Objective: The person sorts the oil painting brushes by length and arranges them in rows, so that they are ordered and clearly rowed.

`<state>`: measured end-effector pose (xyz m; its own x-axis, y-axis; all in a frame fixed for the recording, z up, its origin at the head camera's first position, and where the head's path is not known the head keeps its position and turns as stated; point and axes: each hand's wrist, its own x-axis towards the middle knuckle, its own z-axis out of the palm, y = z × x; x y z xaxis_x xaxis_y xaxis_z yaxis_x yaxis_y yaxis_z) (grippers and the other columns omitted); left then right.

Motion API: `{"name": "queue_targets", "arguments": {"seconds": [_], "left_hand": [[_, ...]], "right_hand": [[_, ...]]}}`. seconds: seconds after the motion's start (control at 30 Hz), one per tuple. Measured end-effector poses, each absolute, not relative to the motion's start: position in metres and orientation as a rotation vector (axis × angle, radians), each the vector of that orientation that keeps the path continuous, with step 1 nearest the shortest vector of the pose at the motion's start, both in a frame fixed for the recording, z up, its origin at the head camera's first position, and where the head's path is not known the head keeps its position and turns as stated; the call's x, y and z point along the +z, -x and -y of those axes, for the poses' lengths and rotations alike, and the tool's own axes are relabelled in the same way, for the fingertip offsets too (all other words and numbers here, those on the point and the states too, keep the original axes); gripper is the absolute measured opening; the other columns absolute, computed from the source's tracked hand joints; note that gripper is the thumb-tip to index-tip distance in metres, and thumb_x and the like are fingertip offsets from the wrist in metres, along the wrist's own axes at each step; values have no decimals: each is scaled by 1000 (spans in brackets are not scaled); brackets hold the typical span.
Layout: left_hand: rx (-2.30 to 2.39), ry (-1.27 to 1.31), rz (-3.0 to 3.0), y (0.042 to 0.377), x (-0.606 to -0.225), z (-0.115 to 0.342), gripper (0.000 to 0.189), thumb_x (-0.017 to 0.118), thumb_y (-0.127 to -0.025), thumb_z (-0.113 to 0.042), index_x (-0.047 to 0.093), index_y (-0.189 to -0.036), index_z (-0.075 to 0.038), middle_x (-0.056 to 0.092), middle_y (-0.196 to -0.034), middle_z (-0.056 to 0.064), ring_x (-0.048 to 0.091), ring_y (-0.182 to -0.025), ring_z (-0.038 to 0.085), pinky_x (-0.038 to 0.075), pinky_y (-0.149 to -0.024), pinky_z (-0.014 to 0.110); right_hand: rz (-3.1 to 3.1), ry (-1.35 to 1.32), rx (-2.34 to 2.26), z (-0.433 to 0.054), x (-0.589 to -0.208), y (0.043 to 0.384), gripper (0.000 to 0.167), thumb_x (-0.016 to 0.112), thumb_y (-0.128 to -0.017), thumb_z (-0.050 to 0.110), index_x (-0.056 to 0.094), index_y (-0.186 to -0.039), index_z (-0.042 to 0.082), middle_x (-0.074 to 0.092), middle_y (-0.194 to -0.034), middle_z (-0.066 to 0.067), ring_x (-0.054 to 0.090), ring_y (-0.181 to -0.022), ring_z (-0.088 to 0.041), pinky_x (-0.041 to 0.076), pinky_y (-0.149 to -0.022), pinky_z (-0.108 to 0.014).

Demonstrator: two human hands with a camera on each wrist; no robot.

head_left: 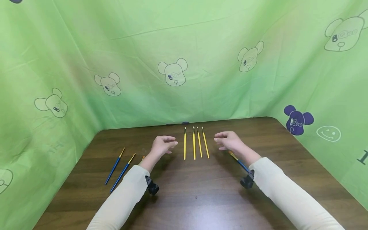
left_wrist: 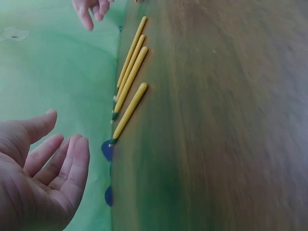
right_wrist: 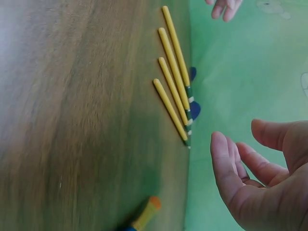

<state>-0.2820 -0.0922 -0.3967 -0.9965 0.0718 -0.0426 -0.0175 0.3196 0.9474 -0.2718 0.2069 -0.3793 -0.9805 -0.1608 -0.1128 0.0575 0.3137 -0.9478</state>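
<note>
Several thin yellow-handled tools [head_left: 194, 145] with dark collars and small pale tips lie side by side, tips toward the far edge. To their left my left hand [head_left: 163, 146] hovers with nothing in it, its thumb and fingers apart in the left wrist view. My right hand [head_left: 228, 141] hangs on their right side, also holding nothing, its fingers gently bent. Close by the right wrist lies a blue-handled paintbrush [head_left: 238, 160], partly hidden by the forearm. Another brush tip [head_left: 143, 157] peeks out beside the left wrist, the rest of it covered.
Two blue paintbrushes [head_left: 115, 166] with golden bristles lie at the left of the brown wooden table [head_left: 195, 204]. A green cloth [head_left: 201, 95] printed with bear heads hangs behind and along both sides of the table.
</note>
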Motion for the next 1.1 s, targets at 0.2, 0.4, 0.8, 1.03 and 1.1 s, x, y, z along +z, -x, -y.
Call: {"name": "queue_targets", "arguments": {"seconds": [0.2, 0.4, 0.8, 1.03, 1.1], "left_hand": [[1760, -62, -2471, 270, -393, 111, 35, 74, -87, -14, 67, -118, 3, 70, -106, 12, 66, -98, 34, 59, -68, 34], [1740, -64, -2467, 259, -392, 128, 34, 74, -87, -13, 68, -116, 2, 70, -103, 10, 66, -98, 34, 59, -67, 34], [1735, -64, -2466, 234, -398, 156, 33, 73, -87, -10, 68, -116, 3, 70, -106, 9, 67, -95, 29, 58, -69, 36], [1722, -97, -2481, 221, -399, 174, 34, 73, -87, -10, 66, -117, 5, 67, -114, 18, 68, -96, 26, 58, -69, 36], [1720, -100, -2494, 218, -398, 180, 35, 73, -87, -10, 66, -117, 6, 66, -115, 20, 68, -96, 24, 58, -69, 36]], "right_hand": [[-2403, 150, -1709, -217, -372, 261, 42, 54, -99, 7, 45, -132, -16, 47, -132, -34, 47, -121, -48, 53, -88, -42], [-2489, 183, -1637, -228, -371, 251, 42, 56, -98, 9, 47, -131, -16, 53, -126, -34, 54, -115, -45, 57, -77, -34], [-2551, 205, -1568, -255, -373, 231, 42, 58, -98, 11, 49, -129, -16, 58, -117, -30, 60, -104, -37, 57, -79, -36], [-2552, 212, -1581, -270, -377, 217, 44, 60, -97, 11, 48, -129, -17, 59, -115, -28, 61, -97, -26, 57, -76, -36], [-2549, 215, -1586, -275, -378, 215, 44, 60, -97, 10, 47, -128, -18, 58, -115, -28, 62, -98, -28, 57, -77, -37]]}}
